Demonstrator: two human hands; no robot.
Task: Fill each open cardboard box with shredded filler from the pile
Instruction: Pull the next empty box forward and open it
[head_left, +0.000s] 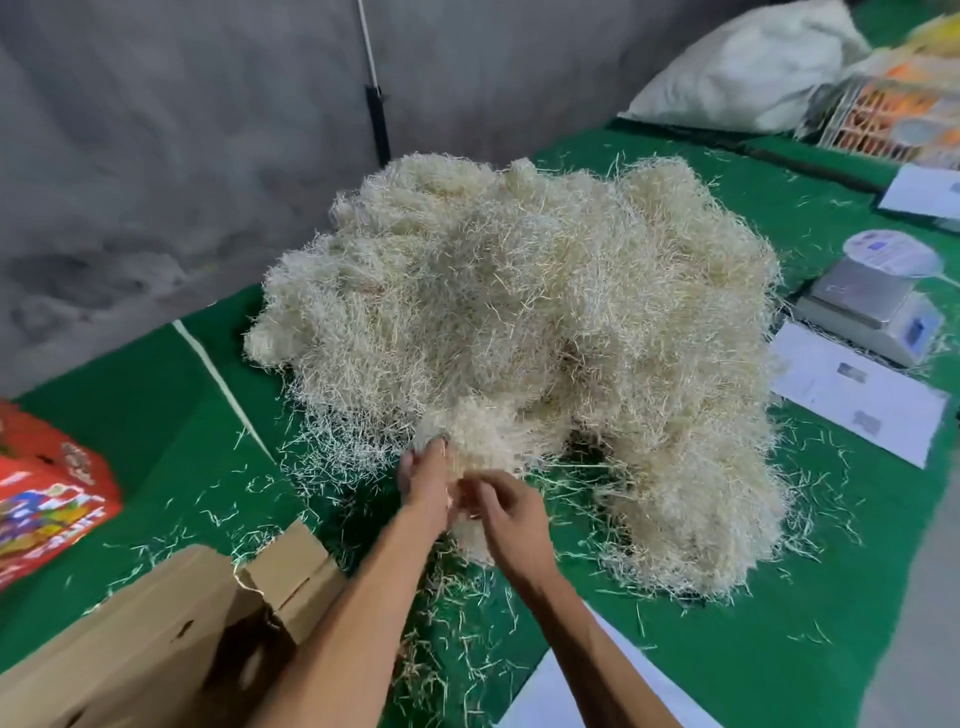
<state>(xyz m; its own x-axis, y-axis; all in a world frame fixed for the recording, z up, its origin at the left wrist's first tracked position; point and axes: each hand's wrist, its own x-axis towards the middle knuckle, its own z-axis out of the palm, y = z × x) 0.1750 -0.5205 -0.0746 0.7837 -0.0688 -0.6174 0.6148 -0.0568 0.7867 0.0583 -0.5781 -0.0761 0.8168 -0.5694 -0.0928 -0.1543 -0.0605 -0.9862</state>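
Landmark: the large pale heap of shredded straw-like filler (519, 338), sitting mid-worktop on the green felt-covered worktop (182, 441).

Left of and nearer than the heap, a red printed carton (47, 493) is lying at the frame edge; contents not visible. Below the heap's left foot, a plain brown cardboard box (156, 639) is standing with flaps open. Its interior is showing dark, with no filler visible inside, so I am judging this box as not yet filled. Only one open box is in view, so the count remaining cannot be told.

At the heap's near edge, the left hand (426, 488) and right hand (506, 512) are closing together around a small pale clump of filler (483, 441), fingers curled into it, the clump partly parted from the heap. Judgement: the gathering step is underway and the transfer is pending.

Right of the heap, white paper sheets (852, 395) and a grey digital weighing scale (872, 306) are resting, with loose strands scattered around.
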